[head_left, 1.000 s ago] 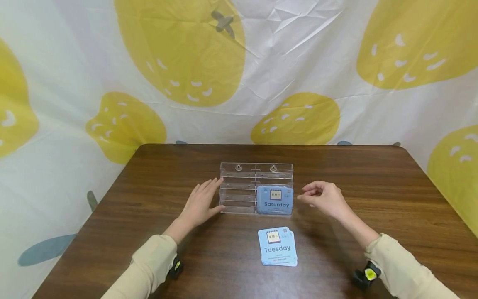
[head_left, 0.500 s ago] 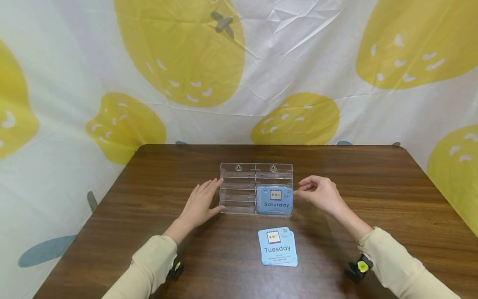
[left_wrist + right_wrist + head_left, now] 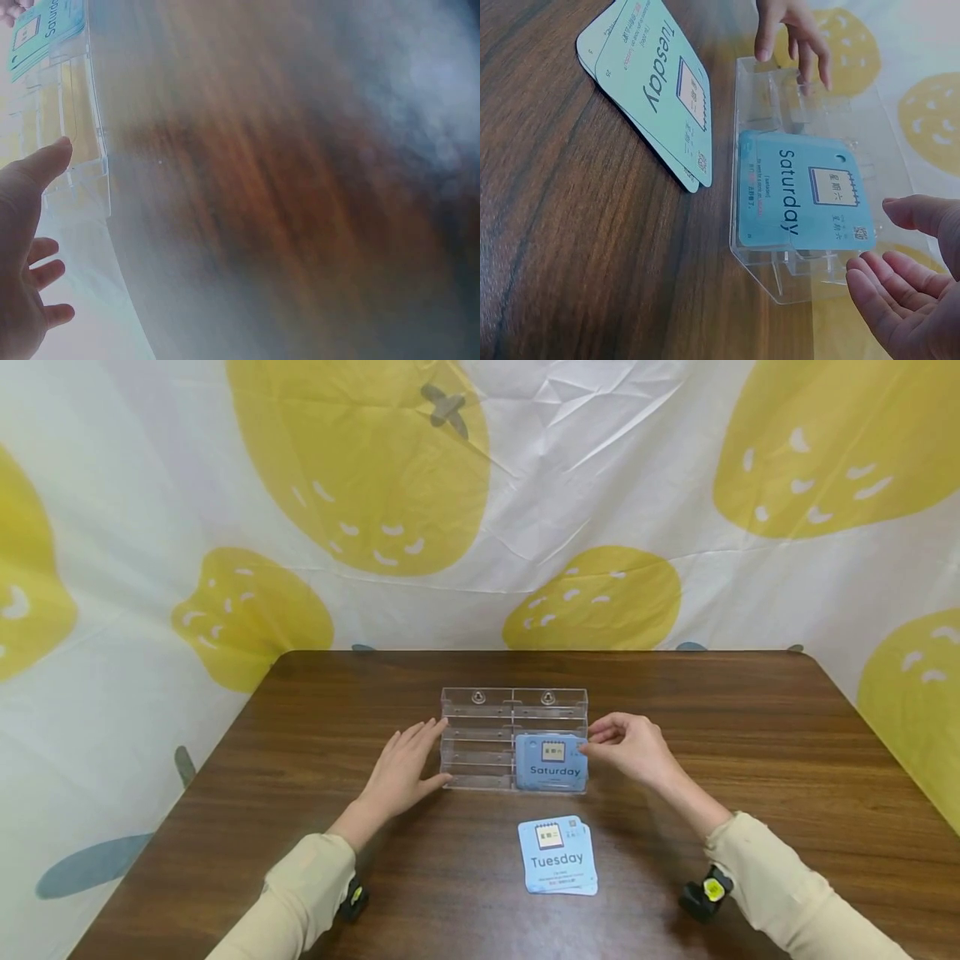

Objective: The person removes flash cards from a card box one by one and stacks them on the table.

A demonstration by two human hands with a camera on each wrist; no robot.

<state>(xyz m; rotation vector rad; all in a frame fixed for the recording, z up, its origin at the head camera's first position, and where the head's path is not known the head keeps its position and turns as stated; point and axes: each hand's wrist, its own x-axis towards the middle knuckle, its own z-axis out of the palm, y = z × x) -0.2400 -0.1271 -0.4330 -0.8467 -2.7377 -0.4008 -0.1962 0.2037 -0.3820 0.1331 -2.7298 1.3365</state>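
A clear plastic card holder [image 3: 477,781] with two columns of pockets stands on the table. Light-blue cards, with a Saturday card [image 3: 555,770] in front, sit in its lower right pocket. My left hand [image 3: 395,774] steadies the holder's left side, thumb and fingers extended. At the right side, my right hand [image 3: 641,750] has thumb and fingertips around the Saturday card's upper right corner. The right wrist view shows a gap between that thumb and the fingers beside the card edge. Nearer me, a Tuesday card [image 3: 557,860] lies on top of another card.
The brown wooden table [image 3: 360,693] reaches back to a white curtain [image 3: 420,610] printed with yellow lemons. Each forearm carries a black wrist camera [image 3: 705,893] below its beige sleeve.
My right hand has moved left, from beside the holder to the Saturday card's upper right corner. The left hand, holder and Tuesday card have stayed in place.
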